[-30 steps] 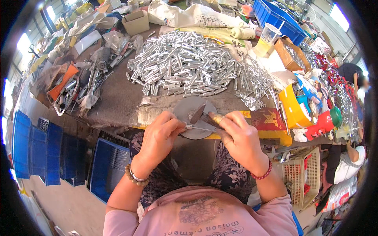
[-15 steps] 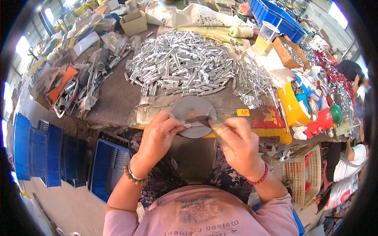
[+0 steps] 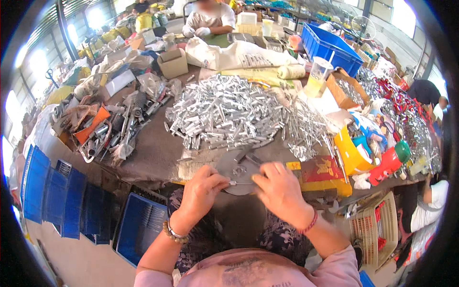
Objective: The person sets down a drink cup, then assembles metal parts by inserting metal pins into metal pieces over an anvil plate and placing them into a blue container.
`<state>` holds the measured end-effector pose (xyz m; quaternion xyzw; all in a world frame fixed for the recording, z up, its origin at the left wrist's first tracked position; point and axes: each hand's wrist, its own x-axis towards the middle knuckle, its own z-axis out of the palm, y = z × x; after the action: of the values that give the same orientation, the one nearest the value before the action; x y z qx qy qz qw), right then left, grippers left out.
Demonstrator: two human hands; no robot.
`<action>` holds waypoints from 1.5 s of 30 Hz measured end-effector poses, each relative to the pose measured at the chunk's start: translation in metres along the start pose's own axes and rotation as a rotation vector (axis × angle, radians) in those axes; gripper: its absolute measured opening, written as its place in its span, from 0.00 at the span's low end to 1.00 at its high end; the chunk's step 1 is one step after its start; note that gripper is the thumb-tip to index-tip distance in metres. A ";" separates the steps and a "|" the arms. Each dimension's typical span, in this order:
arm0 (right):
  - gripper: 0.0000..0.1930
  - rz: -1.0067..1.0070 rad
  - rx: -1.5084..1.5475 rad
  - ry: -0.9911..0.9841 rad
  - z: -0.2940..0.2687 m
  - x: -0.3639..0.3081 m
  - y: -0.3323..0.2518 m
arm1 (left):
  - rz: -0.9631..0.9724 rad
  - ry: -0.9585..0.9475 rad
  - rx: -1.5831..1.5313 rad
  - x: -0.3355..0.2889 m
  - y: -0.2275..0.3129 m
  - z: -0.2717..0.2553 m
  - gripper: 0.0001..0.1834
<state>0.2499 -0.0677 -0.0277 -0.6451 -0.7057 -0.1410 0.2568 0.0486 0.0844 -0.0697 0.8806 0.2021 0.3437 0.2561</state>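
My left hand (image 3: 203, 189) pinches a short silver metal tube (image 3: 233, 182) over the near edge of a round grey disc (image 3: 237, 168). A thin metal rod (image 3: 245, 183) runs from the tube toward my right hand (image 3: 283, 193). The right fingertips are closed at the rod's far end, slightly blurred. On the disc lies a dark bar-shaped piece (image 3: 253, 159), close to the right fingers. Beyond the disc spreads a large heap of silver metal tubes (image 3: 229, 110), with a pile of thin metal rods (image 3: 306, 126) at its right.
Mixed tools and hardware (image 3: 136, 115) lie at left. A drink cup (image 3: 317, 79), a blue crate (image 3: 330, 48) and a yellow container (image 3: 351, 150) stand at right. Blue bins (image 3: 141, 225) and a beige basket (image 3: 373, 229) flank my legs. A co-worker (image 3: 210, 21) sits across the table.
The view has tilted up, bringing the co-worker into sight. My right hand has come away from the dark bar and closed at the end of the thin rod; the left keeps the tube.
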 end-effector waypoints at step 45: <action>0.20 0.809 1.009 -0.122 0.030 -0.030 -0.037 | -0.754 0.536 -0.768 -0.120 -0.045 -0.061 0.27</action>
<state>0.2092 -0.0814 -0.0638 -0.6670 -0.3996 0.3525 0.5207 -0.0847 0.0754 -0.1179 0.4753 0.4193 0.4876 0.6004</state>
